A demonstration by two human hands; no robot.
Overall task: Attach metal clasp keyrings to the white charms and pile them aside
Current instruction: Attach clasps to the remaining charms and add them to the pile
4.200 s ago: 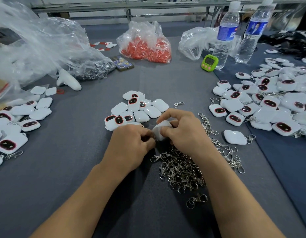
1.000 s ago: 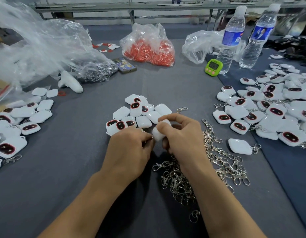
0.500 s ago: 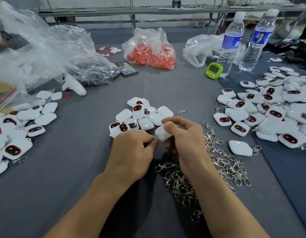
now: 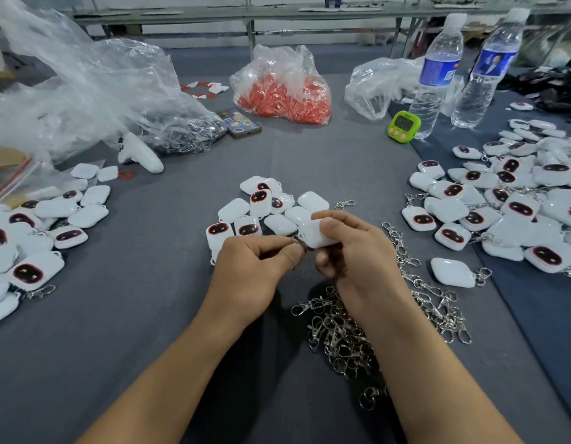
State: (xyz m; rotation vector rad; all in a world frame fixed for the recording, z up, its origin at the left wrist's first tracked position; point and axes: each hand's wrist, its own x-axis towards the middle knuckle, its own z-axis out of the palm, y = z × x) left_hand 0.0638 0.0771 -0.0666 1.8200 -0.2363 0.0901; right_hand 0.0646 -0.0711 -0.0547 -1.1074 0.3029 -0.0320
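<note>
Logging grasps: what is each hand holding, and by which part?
The right hand holds a white charm by its body; left hand pinches a keyring at the charm's corner.

Two water bottles (image 4: pixel 438 68) stand at the back, beside one green timer (image 4: pixel 402 126), one phone (image 4: pixel 239 123), one bag of red pieces (image 4: pixel 281 91) and one white gadget (image 4: pixel 139 153). There are two clear bags: one large clear bag (image 4: pixel 85 91) and one smaller clear bag (image 4: pixel 377 84). The middle cluster of charms (image 4: pixel 234 210) has about ten. One more charm (image 4: pixel 316 235) is in the right hand (image 4: pixel 357 251), and one keyring (image 4: pixel 298 243) is in the left hand (image 4: pixel 255 267). One lone charm (image 4: pixel 452 272) with its clasp lies apart, and one stray keyring (image 4: pixel 345 204) lies by the cluster. Three groups are too overlapped to count: the left pile (image 4: pixel 37 232), the right pile (image 4: pixel 518 206) and the heap of keyrings (image 4: pixel 341 341).
</note>
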